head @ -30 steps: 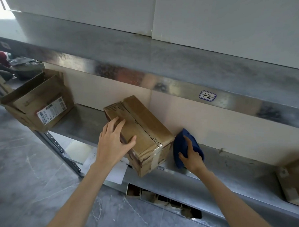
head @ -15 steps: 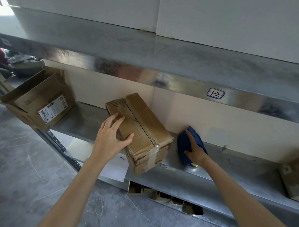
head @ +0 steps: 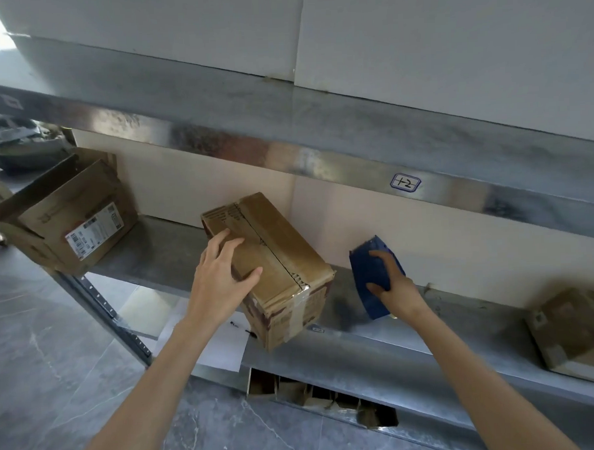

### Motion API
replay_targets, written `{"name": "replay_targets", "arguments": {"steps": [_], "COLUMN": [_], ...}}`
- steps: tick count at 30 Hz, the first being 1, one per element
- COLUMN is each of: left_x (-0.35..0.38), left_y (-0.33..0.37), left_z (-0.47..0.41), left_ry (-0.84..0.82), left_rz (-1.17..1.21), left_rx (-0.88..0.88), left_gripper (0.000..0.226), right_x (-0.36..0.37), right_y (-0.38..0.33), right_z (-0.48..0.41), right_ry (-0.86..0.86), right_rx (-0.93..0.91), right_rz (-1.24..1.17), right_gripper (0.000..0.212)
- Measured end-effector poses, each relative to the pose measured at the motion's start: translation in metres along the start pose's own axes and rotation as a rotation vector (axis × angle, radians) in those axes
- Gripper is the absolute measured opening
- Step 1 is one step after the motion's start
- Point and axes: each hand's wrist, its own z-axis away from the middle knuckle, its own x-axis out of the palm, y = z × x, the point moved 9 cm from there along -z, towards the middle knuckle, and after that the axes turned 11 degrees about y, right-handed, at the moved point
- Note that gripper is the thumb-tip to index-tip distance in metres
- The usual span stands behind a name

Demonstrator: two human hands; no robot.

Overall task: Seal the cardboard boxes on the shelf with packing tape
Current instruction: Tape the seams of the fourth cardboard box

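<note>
The left hand [head: 223, 282] lies flat on top of the box [head: 280, 259], fingers spread and nearly straight, thumb pressed near the dark seam that runs along the lid. The right hand [head: 395, 287] is well apart from it, fingers curled round a blue tape dispenser [head: 371, 276] that stands just right of the box on the shelf [head: 160, 254].

The box sits skewed under the left palm, and its near corner seems to jut past the shelf's front lip, above a sheet of paper [head: 222, 347] below the left wrist. If the tape is dragged toward the person while the left hand eases off, the box could pivot or slide off the edge.

Further left of the left hand an open box [head: 67, 218] also overhangs. Far right of the right hand sits a third box [head: 572, 328].
</note>
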Motion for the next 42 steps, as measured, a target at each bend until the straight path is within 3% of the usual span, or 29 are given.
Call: {"name": "replay_targets", "arguments": {"steps": [7,11,16,23,30,38,42], "left_x": [-0.006,-0.008,-0.014,-0.029,-0.039,-0.025,-0.03], "left_y": [0.011,0.014,0.023,0.042,0.042,0.053,0.062], "left_z": [0.008,0.013,0.02,0.017,0.012,0.037,0.042], "left_ry": [-0.002,-0.03,-0.054,-0.102,-0.188,-0.536,-0.54], "left_rz": [0.023,0.024,0.074,0.26,0.37,0.471,0.515], "left_rx": [0.042,0.07,0.133,0.262,0.257,0.145,0.14], "left_gripper": [0.053,0.051,0.047,0.039,0.042,0.053,0.048], "right_x": [-0.029,-0.055,-0.069,-0.05,-0.027,-0.017,-0.024], "right_y": [-0.035,-0.066,-0.106,-0.151,-0.176,-0.182,-0.185], "right_z": [0.023,0.036,0.058,0.085,0.112,0.139,0.148], "right_ry": [0.057,0.306,0.463,0.236,0.037,0.046,0.107], "right_rx": [-0.085,-0.188,-0.343,-0.501,-0.69,-0.908,-0.981], "right_rz": [0.041,0.211,0.164,0.098,0.158,0.27,0.239], "right_gripper": [0.067,0.07,0.058,0.056,0.062,0.061,0.065]}}
